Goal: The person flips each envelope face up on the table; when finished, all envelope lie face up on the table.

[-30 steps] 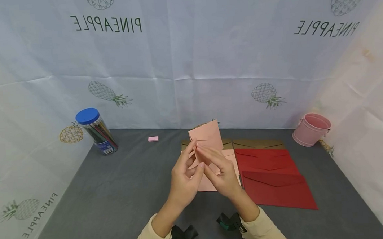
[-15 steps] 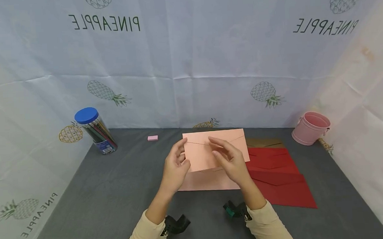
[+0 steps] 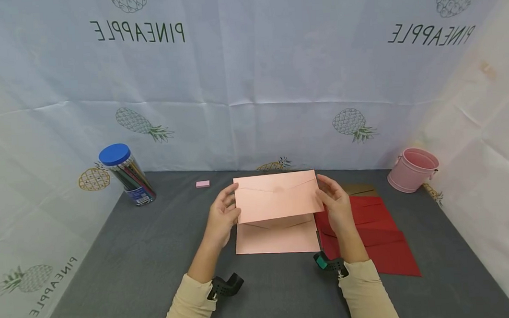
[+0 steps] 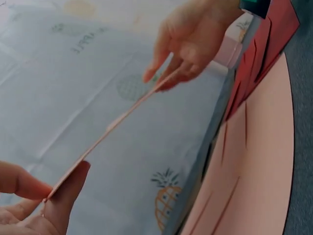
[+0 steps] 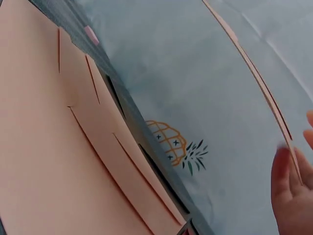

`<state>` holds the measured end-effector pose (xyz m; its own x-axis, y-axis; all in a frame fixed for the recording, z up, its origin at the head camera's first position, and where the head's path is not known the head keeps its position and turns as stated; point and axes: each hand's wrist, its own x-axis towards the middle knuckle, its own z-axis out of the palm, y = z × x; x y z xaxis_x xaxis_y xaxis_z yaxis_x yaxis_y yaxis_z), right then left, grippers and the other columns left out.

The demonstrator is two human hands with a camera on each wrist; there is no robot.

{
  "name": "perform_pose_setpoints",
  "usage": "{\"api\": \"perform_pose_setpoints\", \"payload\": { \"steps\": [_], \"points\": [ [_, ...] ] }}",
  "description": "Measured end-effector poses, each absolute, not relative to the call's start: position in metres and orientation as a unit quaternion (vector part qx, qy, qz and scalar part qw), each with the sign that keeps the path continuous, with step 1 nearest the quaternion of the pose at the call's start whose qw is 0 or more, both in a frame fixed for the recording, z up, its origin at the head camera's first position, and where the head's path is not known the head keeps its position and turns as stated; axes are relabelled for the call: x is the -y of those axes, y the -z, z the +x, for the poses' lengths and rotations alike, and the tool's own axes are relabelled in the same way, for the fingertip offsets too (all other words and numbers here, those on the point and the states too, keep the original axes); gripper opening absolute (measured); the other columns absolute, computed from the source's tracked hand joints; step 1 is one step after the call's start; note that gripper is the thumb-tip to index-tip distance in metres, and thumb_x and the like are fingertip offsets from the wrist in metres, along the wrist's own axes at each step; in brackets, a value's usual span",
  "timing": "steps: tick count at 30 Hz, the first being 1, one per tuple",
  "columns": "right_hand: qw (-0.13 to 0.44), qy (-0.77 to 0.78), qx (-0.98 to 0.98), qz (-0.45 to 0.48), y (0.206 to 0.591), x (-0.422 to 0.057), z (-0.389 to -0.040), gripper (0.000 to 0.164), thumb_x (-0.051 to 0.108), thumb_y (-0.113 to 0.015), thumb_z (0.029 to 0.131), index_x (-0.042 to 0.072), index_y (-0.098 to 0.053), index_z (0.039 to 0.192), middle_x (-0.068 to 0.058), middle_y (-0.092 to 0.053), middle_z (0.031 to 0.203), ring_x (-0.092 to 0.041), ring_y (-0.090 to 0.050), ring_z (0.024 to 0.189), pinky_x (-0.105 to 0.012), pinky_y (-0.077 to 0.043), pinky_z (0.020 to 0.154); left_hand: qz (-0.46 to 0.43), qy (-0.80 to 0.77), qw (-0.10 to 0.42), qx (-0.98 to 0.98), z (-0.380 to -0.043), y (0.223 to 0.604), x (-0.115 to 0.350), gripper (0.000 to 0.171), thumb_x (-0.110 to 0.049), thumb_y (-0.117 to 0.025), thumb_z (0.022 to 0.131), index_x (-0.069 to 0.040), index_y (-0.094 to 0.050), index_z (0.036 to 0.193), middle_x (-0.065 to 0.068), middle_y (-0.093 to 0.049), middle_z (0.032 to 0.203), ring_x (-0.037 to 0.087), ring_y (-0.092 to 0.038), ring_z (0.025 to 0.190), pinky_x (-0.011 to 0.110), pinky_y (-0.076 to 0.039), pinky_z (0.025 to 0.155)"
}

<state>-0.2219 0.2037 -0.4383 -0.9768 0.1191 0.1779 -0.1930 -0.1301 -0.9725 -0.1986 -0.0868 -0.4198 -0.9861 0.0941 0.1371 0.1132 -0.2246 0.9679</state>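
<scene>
A pale pink envelope (image 3: 278, 198) is held up by both hands, its flap side facing the head camera. My left hand (image 3: 221, 217) pinches its left edge between thumb and fingers. At the opposite edge, my right hand (image 3: 338, 208) grips it, thumb in front. Both wrist views show the envelope (image 4: 110, 129) almost edge-on, raised above the table. Below it lie more pink envelopes (image 3: 276, 243), overlapping each other, their flap lines visible in the right wrist view.
Red envelopes (image 3: 382, 253) overlap on the right, with a brown envelope (image 3: 360, 190) behind them. A pink bucket (image 3: 411, 175) stands at the back right. A blue-lidded jar of pencils (image 3: 132, 180) and a small pink block (image 3: 202, 184) are at the back left.
The envelope was turned narrow between both hands, then swung round to face the camera. My right hand has moved from its front to its right edge, and the hands are farther apart.
</scene>
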Motion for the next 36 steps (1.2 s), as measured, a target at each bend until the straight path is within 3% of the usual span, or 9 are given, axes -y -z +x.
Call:
{"api": "perform_pose_setpoints", "payload": {
  "steps": [6,11,15,18,25,27,32,36],
  "points": [
    [0.080,-0.770,0.631,0.053,0.447,-0.209,-0.225,0.046,-0.008,-0.057,0.089,-0.005,-0.047,0.133,0.000,-0.056,0.111,-0.007,-0.058,0.088,-0.016,-0.054,0.068,-0.094,0.788,-0.014,0.608,-0.207,0.433,0.094,0.062,0.018,-0.044,0.085,-0.010,-0.040,0.140,0.018,-0.051,0.117,0.006,-0.036,0.052,0.018,-0.032,0.048],
    [0.071,-0.730,0.678,0.052,0.448,-0.213,-0.224,0.046,-0.002,-0.062,0.088,-0.005,-0.049,0.133,0.003,-0.056,0.109,-0.007,-0.056,0.088,-0.014,-0.052,0.071,-0.099,0.790,-0.025,0.604,-0.212,0.444,0.099,0.055,0.010,-0.051,0.089,-0.007,-0.039,0.140,0.013,-0.054,0.110,0.006,-0.043,0.057,0.018,-0.035,0.051],
    [0.057,-0.673,0.737,0.034,0.447,-0.215,-0.217,0.048,0.009,-0.066,0.088,0.000,-0.051,0.133,0.007,-0.057,0.107,-0.008,-0.054,0.093,-0.013,-0.051,0.074,-0.085,0.782,-0.028,0.616,-0.211,0.453,0.103,0.049,0.004,-0.056,0.090,-0.006,-0.043,0.137,0.013,-0.059,0.106,0.008,-0.056,0.070,0.018,-0.047,0.060],
    [0.045,-0.633,0.772,0.025,0.449,-0.215,-0.210,0.048,0.014,-0.069,0.087,0.003,-0.054,0.131,0.002,-0.058,0.106,-0.008,-0.052,0.095,-0.013,-0.050,0.073,-0.064,0.768,-0.028,0.636,-0.208,0.460,0.104,0.046,0.004,-0.056,0.090,-0.005,-0.046,0.134,0.017,-0.061,0.106,0.011,-0.061,0.079,0.021,-0.053,0.068],
    [0.035,-0.551,0.834,0.006,0.461,-0.213,-0.179,0.045,0.017,-0.070,0.086,0.006,-0.059,0.128,-0.013,-0.061,0.104,-0.007,-0.051,0.089,-0.018,-0.046,0.062,-0.020,0.697,-0.049,0.715,-0.186,0.470,0.104,0.045,0.003,-0.058,0.087,-0.002,-0.050,0.131,0.020,-0.064,0.101,0.015,-0.060,0.081,0.022,-0.049,0.071],
    [0.037,-0.536,0.844,0.005,0.465,-0.212,-0.168,0.045,0.018,-0.072,0.085,0.006,-0.060,0.126,-0.012,-0.062,0.101,-0.007,-0.052,0.086,-0.018,-0.047,0.065,-0.009,0.683,-0.057,0.728,-0.176,0.471,0.104,0.045,0.004,-0.058,0.087,-0.002,-0.050,0.131,0.019,-0.065,0.099,0.016,-0.059,0.080,0.023,-0.048,0.069],
    [0.036,-0.510,0.860,0.001,0.473,-0.208,-0.146,0.041,0.014,-0.074,0.082,0.005,-0.064,0.121,-0.009,-0.061,0.090,-0.009,-0.052,0.076,-0.019,-0.046,0.058,0.018,0.674,-0.066,0.735,-0.153,0.475,0.104,0.047,0.005,-0.059,0.086,0.000,-0.049,0.131,0.018,-0.066,0.098,0.017,-0.060,0.076,0.023,-0.048,0.063],
    [0.040,-0.490,0.871,0.000,0.479,-0.207,-0.135,0.039,0.006,-0.075,0.079,0.005,-0.066,0.117,-0.008,-0.063,0.094,-0.008,-0.053,0.074,-0.019,-0.046,0.054,0.025,0.665,-0.064,0.743,-0.138,0.481,0.103,0.047,0.005,-0.061,0.085,0.003,-0.049,0.130,0.020,-0.066,0.100,0.018,-0.062,0.080,0.022,-0.050,0.063]
  ]
}}
